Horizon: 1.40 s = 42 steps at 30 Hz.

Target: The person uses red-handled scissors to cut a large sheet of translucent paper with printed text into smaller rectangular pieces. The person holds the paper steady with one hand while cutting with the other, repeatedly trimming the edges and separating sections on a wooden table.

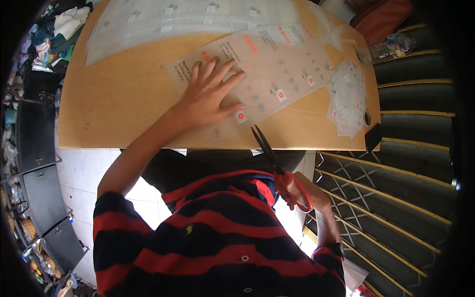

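My left hand point(210, 94) lies with fingers spread on a translucent printed plastic sheet point(267, 64), pressing it against the wooden table. Small white labels with a red mark point(281, 95) and faint grey pictures run across the sheet, and one label sits just by my thumb. Below the table's front edge, my right hand point(299, 190) grips a pair of scissors point(269, 153) by its red handles. The dark blades point up and left toward the sheet's near edge, slightly parted. They appear apart from the sheet.
More plastic sheets point(148, 29) lie along the back of the table point(109, 109). On its right side is a pile of small cut plastic pieces point(349, 94), next to a roll of tape point(367, 119). Dark drawers point(44, 193) stand at the left, and a slatted metal gate point(396, 198) at the right.
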Available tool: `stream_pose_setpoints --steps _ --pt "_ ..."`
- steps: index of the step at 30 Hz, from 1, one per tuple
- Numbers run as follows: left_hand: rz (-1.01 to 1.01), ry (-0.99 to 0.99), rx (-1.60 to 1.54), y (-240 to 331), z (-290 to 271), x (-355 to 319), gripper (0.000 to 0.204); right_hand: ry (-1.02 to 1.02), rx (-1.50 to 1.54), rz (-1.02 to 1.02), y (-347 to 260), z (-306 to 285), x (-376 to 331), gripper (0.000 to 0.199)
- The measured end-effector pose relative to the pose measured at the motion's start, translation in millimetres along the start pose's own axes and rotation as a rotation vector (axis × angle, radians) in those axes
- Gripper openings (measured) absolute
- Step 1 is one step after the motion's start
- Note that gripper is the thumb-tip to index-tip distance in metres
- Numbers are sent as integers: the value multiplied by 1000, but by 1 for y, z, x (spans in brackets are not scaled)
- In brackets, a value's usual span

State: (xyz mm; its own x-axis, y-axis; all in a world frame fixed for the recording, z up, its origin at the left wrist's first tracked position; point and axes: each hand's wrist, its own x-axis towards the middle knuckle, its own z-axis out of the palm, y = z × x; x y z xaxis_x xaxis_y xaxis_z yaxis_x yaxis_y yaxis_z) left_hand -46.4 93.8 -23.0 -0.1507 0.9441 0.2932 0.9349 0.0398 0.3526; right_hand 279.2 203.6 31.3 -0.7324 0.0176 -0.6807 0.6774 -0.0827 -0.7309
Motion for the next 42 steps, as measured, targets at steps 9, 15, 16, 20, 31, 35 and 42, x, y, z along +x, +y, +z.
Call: stream_pose_setpoints --steps 9,15,16,20,31,35,42 --pt "93 -331 -40 36 -43 -55 69 -49 177 -59 9 13 1 90" --pt "61 -105 -201 33 -39 -70 35 -1 232 -50 -4 19 -1 89" --pt "-1 -37 -269 34 -35 -70 33 -7 224 -43 -3 17 -2 89" --pt "-115 96 -404 42 -26 -74 31 -3 153 18 9 8 -1 94" --pt "-119 89 -388 46 -18 -87 33 148 -81 -81 -8 -1 22 90" --pt "-113 98 -376 45 -17 -88 33 161 -145 -83 -16 -5 26 92" --pt "-99 106 -372 44 -17 -89 31 161 -161 -81 -16 -8 29 92"
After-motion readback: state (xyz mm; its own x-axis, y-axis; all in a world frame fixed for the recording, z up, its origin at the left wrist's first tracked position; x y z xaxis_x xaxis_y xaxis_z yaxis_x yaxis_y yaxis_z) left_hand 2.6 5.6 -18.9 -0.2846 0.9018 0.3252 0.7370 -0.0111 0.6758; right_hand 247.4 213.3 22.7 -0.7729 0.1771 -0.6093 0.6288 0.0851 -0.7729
